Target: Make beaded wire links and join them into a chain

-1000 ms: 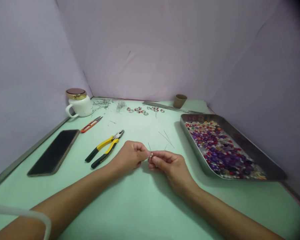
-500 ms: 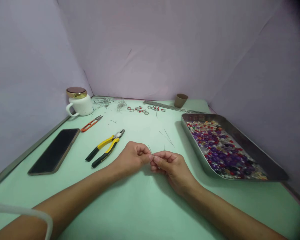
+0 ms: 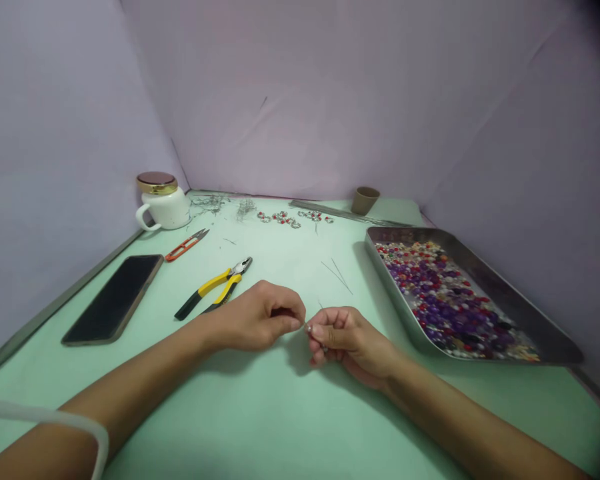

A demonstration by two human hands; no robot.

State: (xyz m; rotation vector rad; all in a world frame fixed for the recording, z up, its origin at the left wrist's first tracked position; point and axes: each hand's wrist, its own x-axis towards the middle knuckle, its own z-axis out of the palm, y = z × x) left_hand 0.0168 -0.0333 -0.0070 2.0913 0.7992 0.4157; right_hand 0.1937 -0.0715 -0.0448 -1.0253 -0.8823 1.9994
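Observation:
Over the middle of the pale green table (image 3: 280, 413), my left hand (image 3: 267, 317) pinches the end of a thin wire between thumb and forefinger. My right hand (image 3: 347, 340) is closed just beside it, thumb pressed on a small beaded wire piece (image 3: 309, 328), most of which the fingers cover. The hands are slightly apart, with the wire between their fingertips. Pliers with yellow and black handles (image 3: 215, 285) lie left of my left hand, partly behind it. Beyond my right hand are loose cut wires (image 3: 337, 277).
A metal tray (image 3: 405, 310) of mixed beads stands at right. At left lie a phone (image 3: 114, 300) and orange thread snips (image 3: 187, 245), with a lidded white mug (image 3: 166, 208) behind. Along the back are beaded rings (image 3: 283, 219), long wires (image 3: 340, 212) and a brown cup (image 3: 365, 200).
My left hand has drawn slightly away from my right, so a gap shows between the fingertips. Both pinches have moved a little lower. The view has shifted slightly.

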